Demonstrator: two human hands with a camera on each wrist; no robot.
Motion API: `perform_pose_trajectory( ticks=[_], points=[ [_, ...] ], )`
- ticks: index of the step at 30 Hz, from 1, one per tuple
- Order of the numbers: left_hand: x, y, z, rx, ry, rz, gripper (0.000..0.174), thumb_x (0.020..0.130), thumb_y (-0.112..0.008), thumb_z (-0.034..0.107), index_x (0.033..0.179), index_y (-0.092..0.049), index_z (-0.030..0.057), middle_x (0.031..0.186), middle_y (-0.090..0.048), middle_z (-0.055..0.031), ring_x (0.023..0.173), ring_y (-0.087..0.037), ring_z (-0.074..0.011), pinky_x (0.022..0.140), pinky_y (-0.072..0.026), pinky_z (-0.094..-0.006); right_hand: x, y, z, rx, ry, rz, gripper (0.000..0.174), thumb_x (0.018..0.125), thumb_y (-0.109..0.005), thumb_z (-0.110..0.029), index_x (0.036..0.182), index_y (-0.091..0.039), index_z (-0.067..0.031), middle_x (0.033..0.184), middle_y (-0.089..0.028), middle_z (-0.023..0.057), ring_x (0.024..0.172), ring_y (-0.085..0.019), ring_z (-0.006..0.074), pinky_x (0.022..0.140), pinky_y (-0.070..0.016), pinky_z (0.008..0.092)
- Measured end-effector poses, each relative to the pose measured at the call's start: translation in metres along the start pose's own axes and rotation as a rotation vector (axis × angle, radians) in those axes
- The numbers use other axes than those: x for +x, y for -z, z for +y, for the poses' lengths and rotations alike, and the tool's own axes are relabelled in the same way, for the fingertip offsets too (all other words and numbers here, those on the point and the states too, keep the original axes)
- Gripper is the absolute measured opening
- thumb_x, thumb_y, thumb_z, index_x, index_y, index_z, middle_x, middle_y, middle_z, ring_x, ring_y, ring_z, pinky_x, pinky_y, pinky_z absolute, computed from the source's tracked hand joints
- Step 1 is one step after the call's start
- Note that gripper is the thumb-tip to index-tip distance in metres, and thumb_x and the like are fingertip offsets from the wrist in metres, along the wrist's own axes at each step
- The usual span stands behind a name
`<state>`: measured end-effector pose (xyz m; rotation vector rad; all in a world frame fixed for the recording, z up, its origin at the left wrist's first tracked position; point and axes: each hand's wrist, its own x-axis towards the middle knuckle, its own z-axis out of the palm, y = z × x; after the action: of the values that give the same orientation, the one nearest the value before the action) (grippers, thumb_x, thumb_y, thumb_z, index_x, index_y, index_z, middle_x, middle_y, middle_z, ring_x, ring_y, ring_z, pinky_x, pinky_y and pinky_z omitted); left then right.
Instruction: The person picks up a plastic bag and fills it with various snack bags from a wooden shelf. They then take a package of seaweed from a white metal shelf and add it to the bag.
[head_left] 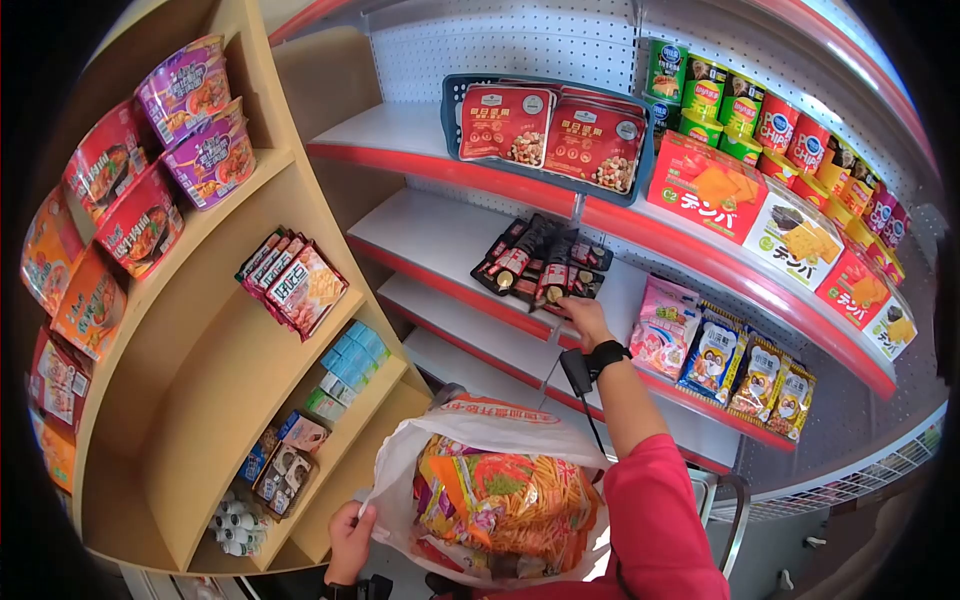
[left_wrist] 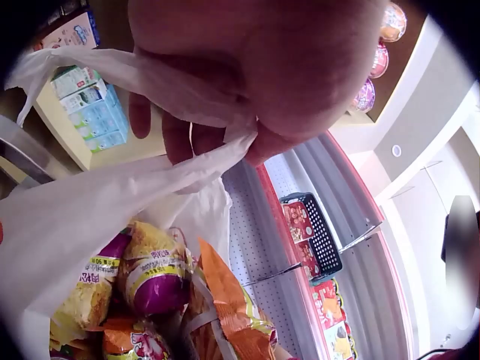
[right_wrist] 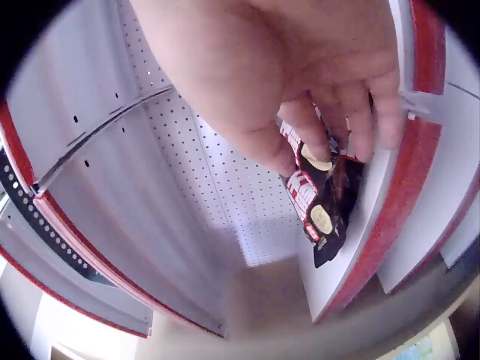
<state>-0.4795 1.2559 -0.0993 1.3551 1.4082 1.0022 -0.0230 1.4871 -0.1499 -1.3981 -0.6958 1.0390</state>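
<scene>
You're holding open a bag [head_left: 396, 474] full of snacks [head_left: 500, 500].
Left hand [head_left: 350, 540] is pinching its rim; right hand [head_left: 586, 318] fingers are curling round a shelf [head_left: 425, 238] packet [right_wrist: 322, 201].

Free at nine o'clock of the right hand [head_left: 585, 318]: bare white shelf [head_left: 420, 235], room to pass. Blocked at twelve by the heap of dark packets [head_left: 540, 265], with the red shelf edge [head_left: 520, 192] and blue basket [head_left: 450, 110] low overhead. Hemmed at three o'clock by upright snack bags [head_left: 715, 350]. Open at six down to the white bag [head_left: 397, 470], its mouth held wide by the left hand [head_left: 350, 540], though filled high with crisp packs [head_left: 500, 500].
</scene>
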Motion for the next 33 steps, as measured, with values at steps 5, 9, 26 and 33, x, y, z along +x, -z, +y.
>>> perform_pose_trajectory(
  ticks=[5, 9, 26, 33],
  points=[
    [0.008, 0.001, 0.003, 0.021, -0.032, -0.084, 0.021, 0.086, -0.056, 0.014, 0.07, -0.053, 0.0017, 0.063, -0.048, 0.0035, 0.059, -0.042, -0.0046, 0.051, -0.0337, -0.0209, -0.025, 0.034, -0.008, -0.175, 0.222, 0.235, 0.019, 0.071, -0.064, -0.009, 0.088, -0.066, -0.0003, 0.072, -0.062, 0.005, 0.061, -0.055, 0.0119, 0.058, -0.0447, 0.0263],
    [0.011, -0.001, 0.009, 0.045, -0.112, -0.117, 0.024, 0.085, -0.058, 0.017, 0.067, -0.052, 0.0021, 0.059, -0.04, 0.0042, 0.057, -0.037, -0.0052, 0.05, -0.031, -0.0217, -0.059, 0.057, -0.02, 0.028, 0.29, 0.312, 0.02, 0.07, -0.059, -0.002, 0.088, -0.066, 0.0012, 0.068, -0.062, 0.0043, 0.056, -0.053, 0.0094, 0.051, -0.0423, 0.0204],
    [0.026, 0.015, -0.007, -0.106, -0.106, -0.194, 0.024, 0.086, -0.057, 0.021, 0.072, -0.056, 0.0017, 0.061, -0.044, 0.0067, 0.056, -0.038, -0.0026, 0.048, -0.0321, -0.021, -0.291, 0.018, -0.103, 0.328, 0.396, -0.098, 0.017, 0.071, -0.054, 0.011, 0.084, -0.063, 0.0029, 0.091, -0.063, 0.0107, 0.076, -0.059, 0.0141, 0.068, -0.0465, 0.023],
    [0.026, 0.015, -0.003, -0.011, -0.159, -0.175, 0.025, 0.086, -0.057, 0.021, 0.071, -0.055, 0.0005, 0.057, -0.042, 0.0047, 0.053, -0.036, -0.004, 0.047, -0.0313, -0.0228, -0.312, -0.005, -0.112, 0.306, 0.337, -0.205, 0.018, 0.072, -0.055, 0.01, 0.086, -0.063, 0.0031, 0.086, -0.063, 0.0104, 0.074, -0.059, 0.0144, 0.069, -0.0473, 0.0239]
  ],
)
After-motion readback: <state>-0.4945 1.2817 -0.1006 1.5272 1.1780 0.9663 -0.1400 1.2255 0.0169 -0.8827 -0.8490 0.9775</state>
